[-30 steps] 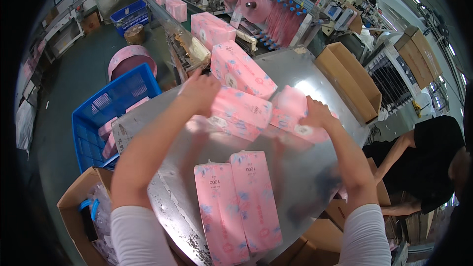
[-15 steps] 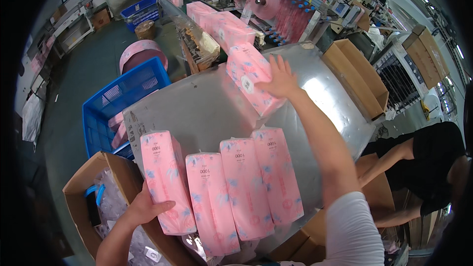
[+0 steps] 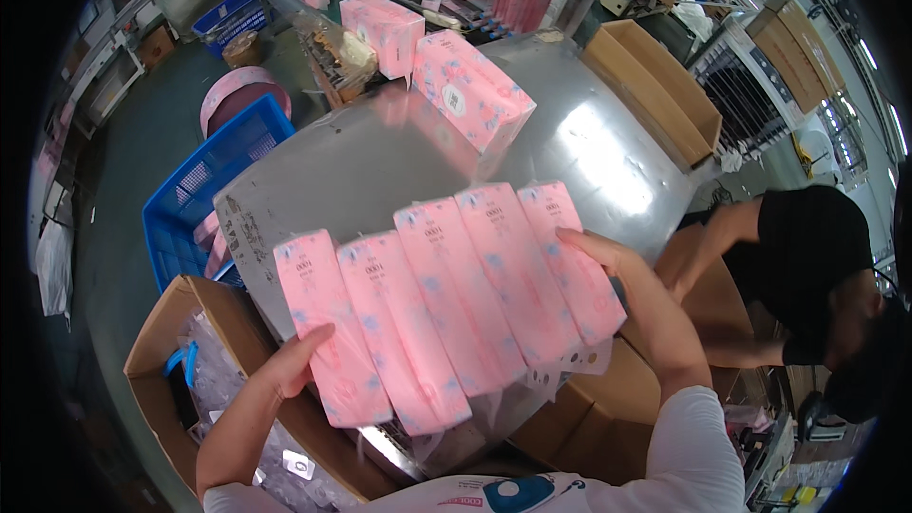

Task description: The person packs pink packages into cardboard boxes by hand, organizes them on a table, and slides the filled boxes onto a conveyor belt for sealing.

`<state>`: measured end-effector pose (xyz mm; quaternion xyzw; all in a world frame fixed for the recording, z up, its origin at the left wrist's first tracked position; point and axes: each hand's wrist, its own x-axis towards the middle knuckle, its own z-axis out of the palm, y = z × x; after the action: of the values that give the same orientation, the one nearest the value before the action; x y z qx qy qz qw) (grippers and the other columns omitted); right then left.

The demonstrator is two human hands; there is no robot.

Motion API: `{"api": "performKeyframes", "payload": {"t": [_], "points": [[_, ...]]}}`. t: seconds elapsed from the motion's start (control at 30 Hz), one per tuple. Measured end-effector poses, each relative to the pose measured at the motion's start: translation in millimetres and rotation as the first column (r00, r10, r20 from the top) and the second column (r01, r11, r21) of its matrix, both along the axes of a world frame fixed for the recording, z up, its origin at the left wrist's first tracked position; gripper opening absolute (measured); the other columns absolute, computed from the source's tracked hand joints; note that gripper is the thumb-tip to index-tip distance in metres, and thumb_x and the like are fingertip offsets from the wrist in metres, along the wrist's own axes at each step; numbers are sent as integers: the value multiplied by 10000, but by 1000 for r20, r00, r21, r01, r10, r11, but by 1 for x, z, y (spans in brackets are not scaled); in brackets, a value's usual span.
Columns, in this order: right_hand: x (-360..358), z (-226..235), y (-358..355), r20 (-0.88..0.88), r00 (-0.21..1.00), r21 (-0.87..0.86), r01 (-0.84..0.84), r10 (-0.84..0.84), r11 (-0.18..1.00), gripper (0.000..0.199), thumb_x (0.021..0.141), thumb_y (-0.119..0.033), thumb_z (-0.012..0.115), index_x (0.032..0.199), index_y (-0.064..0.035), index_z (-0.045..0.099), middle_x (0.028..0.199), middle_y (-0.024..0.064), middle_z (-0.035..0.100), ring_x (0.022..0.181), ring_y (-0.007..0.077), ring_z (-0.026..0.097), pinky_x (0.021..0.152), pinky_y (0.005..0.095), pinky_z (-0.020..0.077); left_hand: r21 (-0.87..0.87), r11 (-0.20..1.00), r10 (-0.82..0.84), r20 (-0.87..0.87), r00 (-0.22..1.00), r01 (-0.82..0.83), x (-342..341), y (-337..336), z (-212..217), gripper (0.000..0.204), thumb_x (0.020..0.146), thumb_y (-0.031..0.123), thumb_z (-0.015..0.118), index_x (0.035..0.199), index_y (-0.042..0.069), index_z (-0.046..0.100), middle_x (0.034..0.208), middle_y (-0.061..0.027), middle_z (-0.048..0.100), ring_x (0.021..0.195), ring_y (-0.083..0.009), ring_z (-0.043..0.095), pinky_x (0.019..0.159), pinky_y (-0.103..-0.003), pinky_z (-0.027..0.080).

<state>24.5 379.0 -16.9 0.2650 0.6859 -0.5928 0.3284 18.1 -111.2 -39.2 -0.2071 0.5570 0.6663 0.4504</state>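
Several pink tissue packs point(image 3: 461, 294) with blue floral print stand side by side in a slightly fanned row at the near part of the metal table. My left hand point(image 3: 296, 361) grips the left end of the row, its thumb over the leftmost pack point(image 3: 332, 332). At the other end my right hand point(image 3: 603, 255) holds the rightmost pack point(image 3: 575, 266), thumb on top and the other fingers hidden behind it. The row is squeezed between both hands. Whether it is lifted off the table cannot be told.
Two more tissue packs point(image 3: 470, 90) lie at the table's point(image 3: 323, 171) far edge, by the conveyor. Left are a blue crate point(image 3: 223, 157) and a carton of clear plastic bags point(image 3: 152, 361). An open carton point(image 3: 594, 418) sits below right. A co-worker point(image 3: 807, 256) bends close on the right.
My right hand has come back from the far pack to the row's right end. The row has one more pack and is tilted; the far line has one fewer.
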Motion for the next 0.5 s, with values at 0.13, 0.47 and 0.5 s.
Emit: {"api": "performKeyframes", "payload": {"t": [0.13,0.47,0.5], "points": [[43,-1,4,-2,975,-184,218,-222,959,709,833,-513,542,1340,-37,406,1248,114,536,1088,200,552,879,317,477,65,997,37,-92,995,-31,-3,10,-6,557,848,279,610,1309,38,412,1236,-124,538,1124,-234,533,938,-392,448],[399,83,70,-327,532,-283,733,-781,618,601,750,-95,621,1294,44,407,1249,137,523,1137,252,518,985,387,413,-17,858,-427,-578,695,513,45,146,68,459,777,94,669,1199,-6,517,1122,-80,587,1015,-169,559,878,-316,458],[444,94,63,-357,453,-314,765,-817,562,645,702,-56,627,1298,46,402,1261,138,515,1156,270,508,994,405,408,-84,778,-556,-551,622,622,63,173,70,437,766,79,684,1174,5,546,1109,-63,593,1010,-156,555,873,-307,456]]}}
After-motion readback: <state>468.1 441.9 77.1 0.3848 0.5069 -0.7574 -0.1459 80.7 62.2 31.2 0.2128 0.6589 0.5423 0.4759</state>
